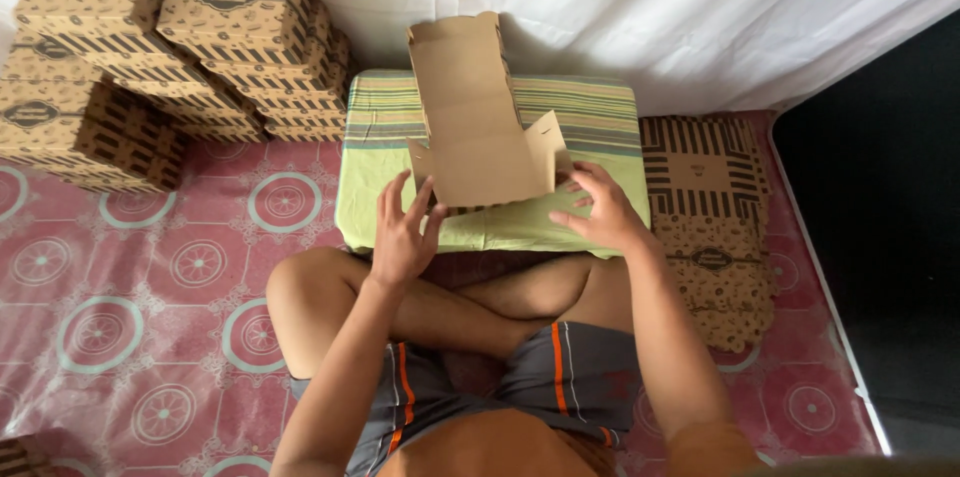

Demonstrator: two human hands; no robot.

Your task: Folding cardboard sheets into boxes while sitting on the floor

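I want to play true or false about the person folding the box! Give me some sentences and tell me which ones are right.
1. Both hands touch the half-folded cardboard box. True: the left hand is at its left edge and the right hand at its right.
2. The box rests on a striped green cushion. True.
3. The finished boxes are stacked on the person's right. False: they are stacked on the left, by the white sheet.
4. The stack of flat unfolded boxes lies on the right. True.
5. The floor mat is plain blue. False: it is pink with round patterns.
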